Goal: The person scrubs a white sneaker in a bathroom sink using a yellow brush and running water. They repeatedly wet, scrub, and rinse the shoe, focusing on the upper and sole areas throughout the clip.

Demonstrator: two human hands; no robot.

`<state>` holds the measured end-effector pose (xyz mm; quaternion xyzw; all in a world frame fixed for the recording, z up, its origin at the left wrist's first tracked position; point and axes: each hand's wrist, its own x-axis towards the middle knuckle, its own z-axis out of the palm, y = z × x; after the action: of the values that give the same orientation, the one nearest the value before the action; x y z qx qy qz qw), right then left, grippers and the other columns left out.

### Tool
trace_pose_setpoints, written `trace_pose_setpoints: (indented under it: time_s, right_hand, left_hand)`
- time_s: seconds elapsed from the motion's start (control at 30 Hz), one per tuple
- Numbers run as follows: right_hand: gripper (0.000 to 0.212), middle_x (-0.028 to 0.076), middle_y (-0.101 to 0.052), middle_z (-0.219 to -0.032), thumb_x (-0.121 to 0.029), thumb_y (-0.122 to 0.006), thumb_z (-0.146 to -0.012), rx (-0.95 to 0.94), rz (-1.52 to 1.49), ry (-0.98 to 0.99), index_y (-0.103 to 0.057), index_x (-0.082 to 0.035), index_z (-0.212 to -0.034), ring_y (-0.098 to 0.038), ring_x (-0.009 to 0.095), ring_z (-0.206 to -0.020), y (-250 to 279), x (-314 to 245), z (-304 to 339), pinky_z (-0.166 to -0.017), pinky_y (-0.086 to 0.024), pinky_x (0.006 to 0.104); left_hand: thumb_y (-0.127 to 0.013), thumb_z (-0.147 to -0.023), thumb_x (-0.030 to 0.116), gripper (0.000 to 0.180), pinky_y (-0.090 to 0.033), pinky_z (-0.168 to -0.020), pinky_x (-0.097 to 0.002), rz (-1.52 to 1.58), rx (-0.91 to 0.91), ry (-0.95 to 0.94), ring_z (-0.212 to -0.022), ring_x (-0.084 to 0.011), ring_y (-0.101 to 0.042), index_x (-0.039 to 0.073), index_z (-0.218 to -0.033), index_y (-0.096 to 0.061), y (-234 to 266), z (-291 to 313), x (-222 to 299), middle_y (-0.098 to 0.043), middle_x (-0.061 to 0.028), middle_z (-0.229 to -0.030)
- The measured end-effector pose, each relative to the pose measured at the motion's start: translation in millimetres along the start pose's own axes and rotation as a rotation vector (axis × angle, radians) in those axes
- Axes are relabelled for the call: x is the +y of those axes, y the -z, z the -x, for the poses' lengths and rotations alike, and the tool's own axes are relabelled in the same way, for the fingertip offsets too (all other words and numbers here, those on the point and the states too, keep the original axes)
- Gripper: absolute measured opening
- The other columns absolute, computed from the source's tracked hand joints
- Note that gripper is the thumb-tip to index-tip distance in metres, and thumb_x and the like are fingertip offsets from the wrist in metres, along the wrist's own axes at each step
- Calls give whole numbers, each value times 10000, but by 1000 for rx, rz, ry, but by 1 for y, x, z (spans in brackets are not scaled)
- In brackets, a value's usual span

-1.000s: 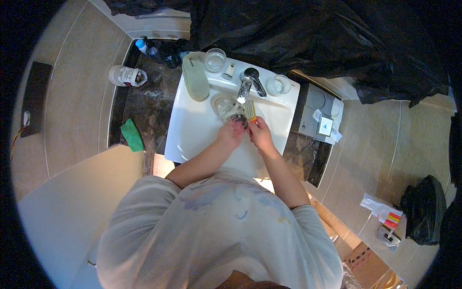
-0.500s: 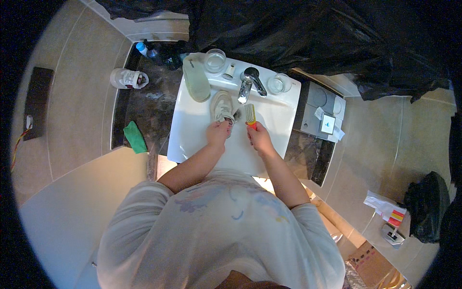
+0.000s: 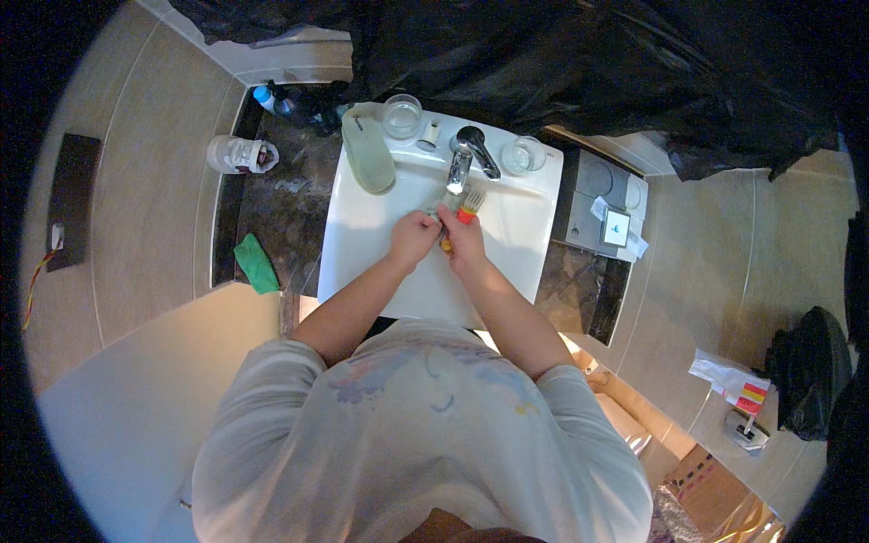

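Both my hands meet over the white washbasin [image 3: 362,262], just in front of the chrome tap [image 3: 461,167]. My left hand [image 3: 416,238] is closed on the white sneaker, most of which is hidden; only a greyish bit shows between the hands, under the spout. My right hand [image 3: 465,239] grips a scrubbing brush [image 3: 467,215] with a red and yellow handle, its pale bristle head pointing away from me. The thumb and fingers of this hand come close to the left one, and I cannot tell whether they touch the shoe as well.
On the basin's rim stand a pale green insole-shaped piece [image 3: 369,156], a glass [image 3: 401,116] and another glass [image 3: 522,156]. The left counter holds another white sneaker [image 3: 241,156], a green cloth [image 3: 257,263] and bottles [image 3: 276,101]. A grey box [image 3: 593,199] sits on the right.
The sneaker, earlier in full view with its toe pointing away, is now mostly hidden by my hands. My right hand has moved left with the brush, up against my left hand.
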<state>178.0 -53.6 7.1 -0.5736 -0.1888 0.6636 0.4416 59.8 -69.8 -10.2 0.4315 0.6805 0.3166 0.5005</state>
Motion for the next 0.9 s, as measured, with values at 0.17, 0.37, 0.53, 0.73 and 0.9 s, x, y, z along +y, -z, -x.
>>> trace_pose_setpoints:
  time_s: [0.17,0.37,0.53,0.73,0.9]
  right_hand:
    - [239,27,-607,-816,-145,-699,-892,204,192,-12,-517,-77,-1031,-529,116,-556,11,15,-14,-486,-430,259]
    - [235,63,-640,-893,-109,-640,-918,164,186,-100,-513,-66,-1111,-626,162,-616,37,29,15,-520,-504,302]
    - [273,140,-660,-960,-139,-530,-970,121,895,60,-485,-68,-1230,-679,281,-751,44,24,39,-644,-559,413]
    - [499,200,-649,-966,-267,-489,-1004,32,1343,349,-385,-163,-1481,-651,377,-866,36,-4,44,-749,-532,486]
    - [449,201,-633,-914,-332,-452,-1024,-196,1535,331,-448,-238,-1462,-643,386,-796,31,-20,52,-698,-531,484]
  left_hand:
    - [-679,-842,163,140,-466,-589,-325,145,-1,149,-683,-172,-586,43,-862,-609,4,-17,1,-638,-69,-772]
    - [-689,-828,153,262,-496,-659,-350,84,151,204,-757,-208,-610,48,-1004,-526,-14,-26,4,-614,-87,-836]
    - [-719,-801,87,453,-484,-614,-344,83,210,69,-712,-172,-573,72,-1172,-460,-21,-28,-5,-585,-56,-828]
    - [-671,-838,58,590,-480,-600,-338,320,80,228,-718,-176,-576,131,-1339,-367,-15,-31,-27,-592,-59,-857]
    - [-667,-872,115,504,-509,-613,-339,519,156,369,-800,-179,-618,105,-1321,-437,-14,-29,1,-626,-109,-929]
